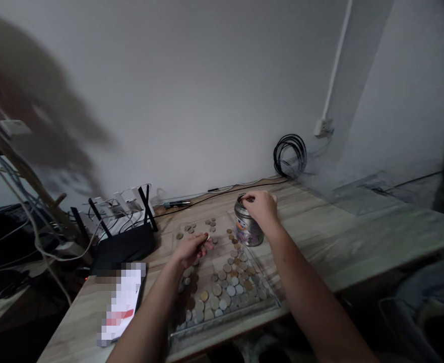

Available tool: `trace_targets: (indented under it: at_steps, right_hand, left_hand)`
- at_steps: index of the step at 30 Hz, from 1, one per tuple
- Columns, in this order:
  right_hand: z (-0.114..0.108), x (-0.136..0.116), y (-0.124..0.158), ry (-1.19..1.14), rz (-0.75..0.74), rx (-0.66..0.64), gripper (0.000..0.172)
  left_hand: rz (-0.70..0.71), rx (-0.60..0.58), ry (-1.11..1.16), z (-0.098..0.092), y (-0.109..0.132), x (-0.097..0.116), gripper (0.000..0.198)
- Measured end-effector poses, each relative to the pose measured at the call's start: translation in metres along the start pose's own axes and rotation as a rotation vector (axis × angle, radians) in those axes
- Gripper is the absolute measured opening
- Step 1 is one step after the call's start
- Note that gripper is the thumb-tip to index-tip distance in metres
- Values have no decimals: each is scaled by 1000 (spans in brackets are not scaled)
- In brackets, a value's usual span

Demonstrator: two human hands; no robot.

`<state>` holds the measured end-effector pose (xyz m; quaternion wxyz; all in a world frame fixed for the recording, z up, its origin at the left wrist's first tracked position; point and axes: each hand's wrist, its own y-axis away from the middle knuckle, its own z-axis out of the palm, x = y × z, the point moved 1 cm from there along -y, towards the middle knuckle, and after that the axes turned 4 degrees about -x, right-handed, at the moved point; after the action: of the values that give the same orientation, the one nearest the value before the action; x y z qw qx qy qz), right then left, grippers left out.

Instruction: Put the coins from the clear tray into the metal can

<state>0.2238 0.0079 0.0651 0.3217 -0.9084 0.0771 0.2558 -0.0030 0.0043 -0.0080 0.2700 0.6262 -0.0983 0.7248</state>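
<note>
My left hand [197, 249] is over the clear tray, thumb and fingers closed on a small pale disc that looks like a coin [208, 237]. At the top of a silver can with a printed label [249, 233], my right hand [262, 205] has its fingertips pinched together at the rim. Whatever they hold is hidden. The can stands upright beside the tray's right edge. Below my hands, many silver and gold coins [231, 291] lie spread over the shallow transparent tray [222, 326], with a few small groups near its far end.
A phone [125, 302] lies left of my left forearm. Behind it sit a black router [125, 247] and white plugs with cables. A pen-like object [177, 204] rests near the wall. Farther right are a coil of black cable [290, 155] and a wall socket [323, 127].
</note>
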Motion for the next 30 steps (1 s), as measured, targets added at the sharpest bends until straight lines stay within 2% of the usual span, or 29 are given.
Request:
trace_targets:
  at_steps: [4, 13, 18, 21, 24, 26, 28, 30]
  right_hand:
    - [-2, -2, 1, 41, 9, 27, 21]
    - [-5, 0, 1, 80, 29, 36, 22]
    - [-4, 6, 0, 86, 39, -5, 21]
    - [-9, 1, 2, 73, -31, 77, 22]
    - [-9, -15, 11, -38, -219, 204, 28]
    - [-1, -29, 22, -127, -343, 127, 30]
    - [14, -44, 35, -174, -424, -95, 29]
    - [33, -53, 46, -156, -468, -376, 27]
  left_hand:
    - [16, -16, -13, 1, 0, 0, 24]
    - [-7, -2, -18, 0, -1, -3, 16]
    - [16, 17, -2, -3, -3, -5, 14]
    - [22, 43, -8, -3, -3, -5, 17]
    - [61, 29, -28, -1, -1, -3, 24]
    - [76, 2, -16, -1, 0, -2, 27]
    - [75, -6, 18, -1, 0, -1, 28]
    - [68, 15, 56, -2, 0, 0, 28]
